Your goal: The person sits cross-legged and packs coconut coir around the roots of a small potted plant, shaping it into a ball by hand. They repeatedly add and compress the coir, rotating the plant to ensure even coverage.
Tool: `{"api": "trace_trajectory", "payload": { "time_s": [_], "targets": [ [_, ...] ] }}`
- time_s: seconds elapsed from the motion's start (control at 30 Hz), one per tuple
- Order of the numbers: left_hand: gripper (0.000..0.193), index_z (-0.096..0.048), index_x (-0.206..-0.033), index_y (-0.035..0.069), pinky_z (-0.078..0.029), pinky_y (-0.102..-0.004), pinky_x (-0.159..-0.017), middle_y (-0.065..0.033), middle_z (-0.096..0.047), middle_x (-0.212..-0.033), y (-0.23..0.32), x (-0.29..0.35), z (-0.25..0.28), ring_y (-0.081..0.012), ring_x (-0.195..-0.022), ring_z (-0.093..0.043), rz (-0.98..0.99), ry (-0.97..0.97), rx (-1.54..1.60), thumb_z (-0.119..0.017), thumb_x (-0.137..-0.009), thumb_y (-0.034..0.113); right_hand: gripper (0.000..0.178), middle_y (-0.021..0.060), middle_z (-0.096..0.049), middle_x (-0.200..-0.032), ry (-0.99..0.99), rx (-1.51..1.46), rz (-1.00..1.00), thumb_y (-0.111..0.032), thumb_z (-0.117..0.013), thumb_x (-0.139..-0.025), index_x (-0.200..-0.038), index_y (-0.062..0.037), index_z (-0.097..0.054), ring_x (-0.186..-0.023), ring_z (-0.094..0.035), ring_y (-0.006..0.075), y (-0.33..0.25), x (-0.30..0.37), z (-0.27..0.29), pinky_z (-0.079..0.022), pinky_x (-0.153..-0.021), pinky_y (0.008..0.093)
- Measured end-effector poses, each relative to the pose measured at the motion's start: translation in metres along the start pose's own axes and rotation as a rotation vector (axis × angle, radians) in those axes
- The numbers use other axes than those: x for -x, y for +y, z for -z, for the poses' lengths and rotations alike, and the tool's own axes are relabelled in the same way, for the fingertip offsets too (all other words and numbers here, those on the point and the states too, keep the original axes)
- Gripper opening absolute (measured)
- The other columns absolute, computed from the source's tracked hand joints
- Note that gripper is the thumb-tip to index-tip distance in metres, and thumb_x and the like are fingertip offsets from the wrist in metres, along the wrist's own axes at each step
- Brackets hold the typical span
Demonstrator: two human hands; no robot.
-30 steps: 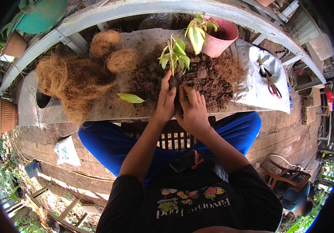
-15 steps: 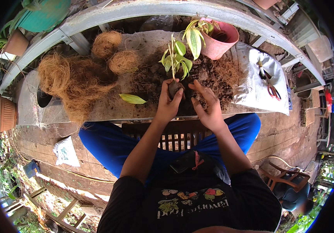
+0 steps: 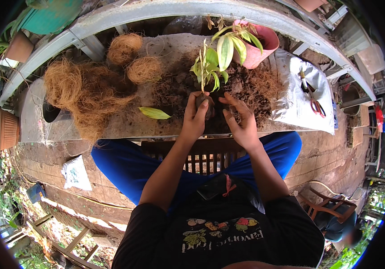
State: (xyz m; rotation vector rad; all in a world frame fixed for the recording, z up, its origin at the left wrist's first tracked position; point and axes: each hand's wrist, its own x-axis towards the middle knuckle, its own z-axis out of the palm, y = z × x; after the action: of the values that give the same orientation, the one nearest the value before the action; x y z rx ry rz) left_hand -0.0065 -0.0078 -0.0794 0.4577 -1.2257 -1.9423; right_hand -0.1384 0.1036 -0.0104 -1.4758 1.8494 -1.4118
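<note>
My left hand (image 3: 194, 119) is closed round the dark soil ball at the base of a small leafy plant (image 3: 210, 67), whose stem and green leaves stand up above my fingers. Just to the right, my right hand (image 3: 241, 120) hovers with its fingers apart and curved, holding nothing that I can see. Dark loose soil (image 3: 174, 92) lies on the table around and beyond both hands. A single yellow-green leaf (image 3: 154, 112) rests left of my left hand. Beyond the plant, a pink pot (image 3: 262, 49) lies tilted with another long-leaved plant (image 3: 225, 51) at its mouth.
Brown coconut fibre (image 3: 91, 98) is heaped at the left, with two fibre balls (image 3: 144, 70) behind it. On the right, a white sack (image 3: 291, 103) carries red-handled scissors (image 3: 313, 101). A metal rail (image 3: 156, 15) curves across the back. A terracotta pot (image 3: 8, 130) stands far left.
My left hand keeps its hold on the soil ball, which has tilted slightly. My right hand has shifted only a little. The leaves by the pink pot appear slightly moved.
</note>
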Motion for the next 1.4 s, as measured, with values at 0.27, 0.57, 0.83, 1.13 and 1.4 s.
{"api": "trace_trajectory", "payload": {
  "time_s": [0.27,0.57,0.83,1.13,1.4],
  "targets": [
    [0.035,-0.042,-0.137,0.008,-0.046,-0.0343,-0.099,-0.0110,-0.058,-0.120,0.005,0.000,-0.002,-0.0186,-0.110,-0.058,0.013,-0.011,0.171,-0.038,-0.110,0.031,0.041,0.0151,-0.069,-0.117,-0.052,-0.019,-0.159,-0.013,-0.069,-0.096,-0.131,0.0045,-0.060,-0.106,-0.065,0.0195,-0.006,0.003,-0.009,-0.049,-0.095,0.0314],
    [0.047,-0.027,-0.142,0.006,-0.032,-0.0388,-0.115,-0.0149,-0.043,-0.148,0.014,0.011,-0.023,-0.0217,-0.131,-0.048,-0.100,-0.050,0.094,-0.040,-0.109,0.038,0.044,0.0101,-0.068,-0.113,-0.008,-0.511,-0.396,-0.023,-0.065,-0.102,-0.134,0.0047,-0.053,-0.105,-0.063,0.0140,0.000,0.007,-0.028,-0.049,-0.095,0.0293],
    [0.059,-0.040,-0.150,-0.003,-0.021,-0.0452,-0.122,-0.0204,-0.041,-0.156,0.056,0.014,-0.017,-0.0340,-0.146,-0.035,-0.435,-0.258,-0.888,-0.058,-0.096,0.011,0.054,0.0140,-0.062,-0.127,0.130,-1.138,-0.337,-0.033,-0.059,-0.103,-0.143,0.0001,-0.045,-0.114,-0.064,0.0263,-0.006,-0.016,0.002,-0.052,-0.102,0.0454],
    [0.034,-0.051,-0.139,0.005,-0.051,-0.0308,-0.086,-0.0118,-0.070,-0.116,0.038,0.004,0.005,-0.0148,-0.093,-0.064,-0.186,-0.009,-0.287,-0.047,-0.109,0.021,0.062,0.0128,-0.065,-0.119,0.031,-1.084,-0.349,-0.045,-0.061,-0.096,-0.139,-0.0013,-0.051,-0.107,-0.063,0.0231,-0.004,-0.030,0.021,-0.050,-0.093,0.0405],
    [0.029,-0.054,-0.134,0.005,-0.050,-0.0284,-0.079,-0.0092,-0.071,-0.101,0.042,0.007,0.002,-0.0130,-0.088,-0.064,-0.170,-0.054,-0.256,-0.043,-0.110,0.019,0.050,0.0127,-0.059,-0.092,-0.024,-1.047,-0.309,-0.043,-0.061,-0.098,-0.122,0.0013,-0.054,-0.083,-0.060,0.0231,-0.013,-0.026,0.006,-0.053,-0.064,0.0349]
  ]
}}
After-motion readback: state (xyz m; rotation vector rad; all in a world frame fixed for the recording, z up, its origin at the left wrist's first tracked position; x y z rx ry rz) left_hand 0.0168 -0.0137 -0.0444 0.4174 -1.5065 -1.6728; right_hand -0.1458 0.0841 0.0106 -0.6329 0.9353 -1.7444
